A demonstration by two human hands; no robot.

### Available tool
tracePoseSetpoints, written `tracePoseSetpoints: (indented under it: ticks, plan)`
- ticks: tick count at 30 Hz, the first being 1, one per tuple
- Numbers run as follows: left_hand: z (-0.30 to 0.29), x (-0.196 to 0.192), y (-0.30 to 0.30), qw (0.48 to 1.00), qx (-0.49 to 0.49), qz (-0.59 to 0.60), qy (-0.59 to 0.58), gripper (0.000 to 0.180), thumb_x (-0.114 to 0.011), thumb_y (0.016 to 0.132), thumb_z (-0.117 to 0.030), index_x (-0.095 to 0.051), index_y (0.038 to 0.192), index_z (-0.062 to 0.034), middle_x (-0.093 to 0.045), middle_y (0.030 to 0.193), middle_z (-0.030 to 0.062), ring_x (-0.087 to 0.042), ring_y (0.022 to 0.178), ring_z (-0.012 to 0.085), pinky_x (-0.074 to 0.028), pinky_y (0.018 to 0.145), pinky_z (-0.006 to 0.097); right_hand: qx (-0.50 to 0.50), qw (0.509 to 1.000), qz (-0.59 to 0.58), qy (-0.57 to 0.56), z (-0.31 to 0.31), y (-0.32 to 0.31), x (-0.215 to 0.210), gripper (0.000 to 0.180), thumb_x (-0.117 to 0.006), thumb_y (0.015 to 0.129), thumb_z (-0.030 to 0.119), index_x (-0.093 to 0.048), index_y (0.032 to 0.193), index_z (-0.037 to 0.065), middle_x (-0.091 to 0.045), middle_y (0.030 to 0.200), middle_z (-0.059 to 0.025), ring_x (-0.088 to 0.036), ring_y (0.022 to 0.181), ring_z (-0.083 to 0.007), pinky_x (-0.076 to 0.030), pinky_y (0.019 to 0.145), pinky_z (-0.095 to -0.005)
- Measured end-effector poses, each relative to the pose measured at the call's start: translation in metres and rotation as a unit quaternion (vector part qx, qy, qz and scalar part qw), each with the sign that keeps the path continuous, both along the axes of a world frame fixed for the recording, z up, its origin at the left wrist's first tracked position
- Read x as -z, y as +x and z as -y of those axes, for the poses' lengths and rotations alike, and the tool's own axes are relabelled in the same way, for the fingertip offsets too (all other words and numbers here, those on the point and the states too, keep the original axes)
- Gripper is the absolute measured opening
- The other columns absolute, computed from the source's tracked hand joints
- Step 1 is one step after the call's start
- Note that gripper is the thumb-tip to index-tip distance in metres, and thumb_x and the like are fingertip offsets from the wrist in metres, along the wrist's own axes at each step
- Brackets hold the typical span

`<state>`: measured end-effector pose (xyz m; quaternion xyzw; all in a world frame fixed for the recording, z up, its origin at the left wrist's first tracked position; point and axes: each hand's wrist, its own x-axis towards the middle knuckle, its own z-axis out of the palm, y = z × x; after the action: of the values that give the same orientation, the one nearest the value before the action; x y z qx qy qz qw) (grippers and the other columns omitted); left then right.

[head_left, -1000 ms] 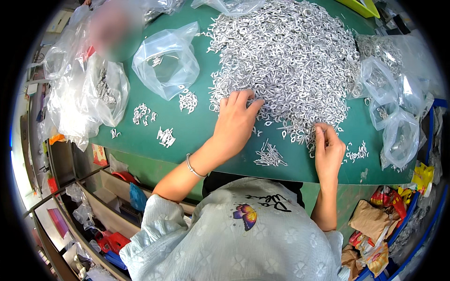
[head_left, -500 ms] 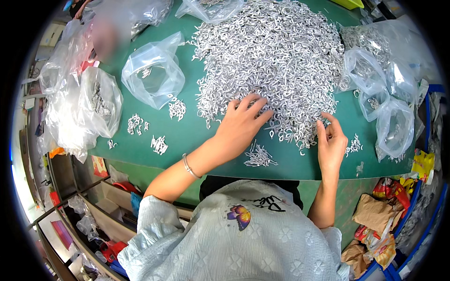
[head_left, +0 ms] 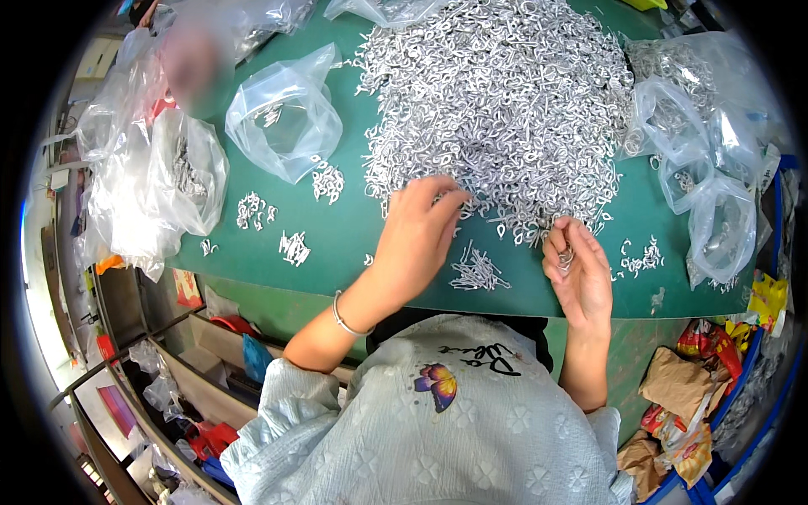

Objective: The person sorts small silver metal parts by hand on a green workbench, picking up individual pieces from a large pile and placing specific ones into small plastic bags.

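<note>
A large heap of small silver metal hooks and eye-shaped pieces [head_left: 497, 101] covers the middle of the green table [head_left: 337, 244]. At the heap's near left edge is my left hand [head_left: 421, 240], its fingers bent and drawn together. What lies between those fingertips is hidden. My right hand [head_left: 582, 273], palm partly turned up at the near right edge, is closed around a few metal pieces [head_left: 566, 257]. Between the hands, close to the table's front edge, lies a small pile of straight metal pins [head_left: 479, 268].
Small sorted piles lie left, such as curved pieces [head_left: 252, 210] and short pins [head_left: 294, 247]; another pile [head_left: 644, 256] lies right. An open plastic bag [head_left: 286, 114] stands left of the heap. More clear bags [head_left: 720, 223] line the right. A person [head_left: 189, 63] is at the far left.
My left hand has drawn back left from the heap, its fingers closing. My right hand has turned palm upward and now holds metal pieces. The whole view has shifted slightly.
</note>
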<state>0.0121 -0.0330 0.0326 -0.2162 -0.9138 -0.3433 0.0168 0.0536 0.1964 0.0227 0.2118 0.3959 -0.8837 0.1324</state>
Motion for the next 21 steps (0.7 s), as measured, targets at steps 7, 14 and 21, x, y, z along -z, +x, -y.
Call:
tracePoseSetpoints:
  ticks: [7, 14, 21]
  plan:
    - [-0.003, 0.001, 0.054, 0.992, -0.009, 0.070, 0.101, 0.027, -0.061, 0.082, 0.005, -0.061, 0.108, -0.0011, -0.059, 0.103, 0.0157, -0.059, 0.093, 0.0342, -0.049, 0.081, 0.037, -0.009, 0.995, 0.020, -0.096, 0.007, 0.023, 0.012, 0.025, -0.049, 0.097, 0.015, -0.055, 0.115, -0.002, -0.060, 0.098, -0.0084, -0.057, 0.091, -0.0200, -0.046, 0.068, -0.0298]
    - [0.004, -0.001, 0.089, 0.770, 0.035, 0.535, 0.347, 0.023, -0.051, 0.097, -0.006, -0.059, 0.117, 0.0013, -0.065, 0.098, 0.0060, -0.058, 0.085, 0.0092, -0.049, 0.075, 0.024, 0.004, 0.945, 0.097, -0.313, 0.017, 0.031, 0.007, 0.031, -0.048, 0.095, 0.016, -0.054, 0.119, -0.003, -0.061, 0.106, -0.0114, -0.054, 0.109, -0.0283, -0.041, 0.098, -0.0399]
    - [-0.001, 0.007, 0.094, 0.803, 0.046, 0.502, 0.318, 0.026, -0.053, 0.096, -0.007, -0.057, 0.120, 0.0023, -0.065, 0.100, 0.0083, -0.061, 0.092, 0.0126, -0.050, 0.083, 0.027, 0.008, 0.938, 0.149, -0.314, 0.012, 0.040, 0.000, 0.040, -0.051, 0.086, -0.001, -0.047, 0.126, -0.007, -0.056, 0.114, -0.0162, -0.052, 0.113, -0.0312, -0.040, 0.104, -0.0412]
